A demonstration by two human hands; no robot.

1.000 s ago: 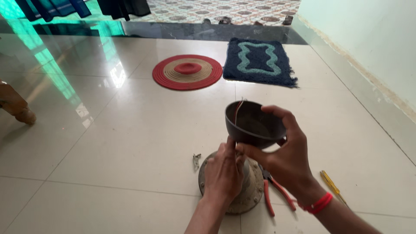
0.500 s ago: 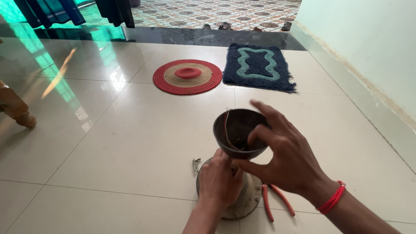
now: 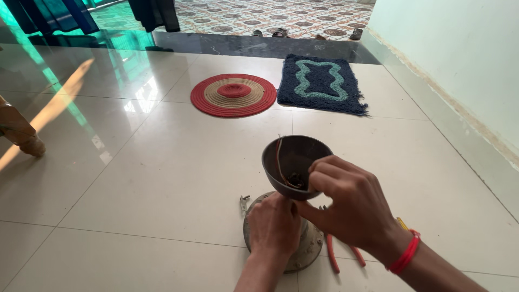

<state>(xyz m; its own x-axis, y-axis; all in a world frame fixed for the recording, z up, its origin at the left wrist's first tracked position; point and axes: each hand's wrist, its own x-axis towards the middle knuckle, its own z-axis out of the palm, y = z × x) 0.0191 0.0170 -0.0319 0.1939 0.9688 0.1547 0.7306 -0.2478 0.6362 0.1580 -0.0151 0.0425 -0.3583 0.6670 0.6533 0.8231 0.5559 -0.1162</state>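
Where the glossy tiled floor (image 3: 135, 178) runs out to the far left of the hands, a wooden furniture leg (image 3: 21, 135) stands, well apart from the work. Beyond the hands, further up the floor, lie a round red-and-tan mat (image 3: 233, 95) and, just right of it, a dark blue rug (image 3: 320, 84) with a pale wavy outline. Small metal bit (image 3: 244, 203) sits on the tile just left of the left hand.

Left hand (image 3: 273, 227) closed around the stem beneath the dark bowl-shaped cup (image 3: 289, 157), over a round grey metal base (image 3: 303, 249) on the floor; hand hides most of the base. Inside the cup: a thin reddish wire (image 3: 279, 162) curving down the wall, some small dark parts at the bottom, not clear.

Right hand (image 3: 348, 208) curled on the cup's near rim, fingers pinched together at the edge; red band (image 3: 405, 254) on the wrist. Red-handled pliers (image 3: 340, 257) lie on the floor under that wrist, partly covered.

Against half a second ago: right-hand fingers then spread wide over the cup, now drawn in.
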